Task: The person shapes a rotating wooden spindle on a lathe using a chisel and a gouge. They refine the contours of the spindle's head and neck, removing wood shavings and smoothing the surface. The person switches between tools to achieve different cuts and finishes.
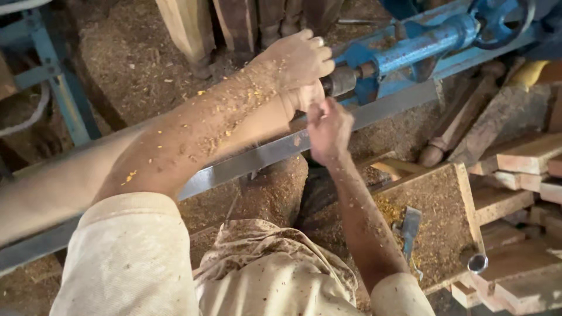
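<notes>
Sawdust coats everything, so the left hand (298, 61), its grip closed over the lathe's blue tailstock (404, 44) end, could slip as the right hand (329, 130), fingers pinched together, works just below above the steel rail (246, 161).

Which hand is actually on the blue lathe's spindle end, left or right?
The left hand, wrapped over the dark metal spindle end of the blue lathe tailstock. The right hand sits lower, by the grey steel rail.

Left hand (298, 61) closed over lathe tailstock (404, 50) spindle, right hand (329, 130) just near, above steel rail (246, 161); sawdust everywhere.
</notes>
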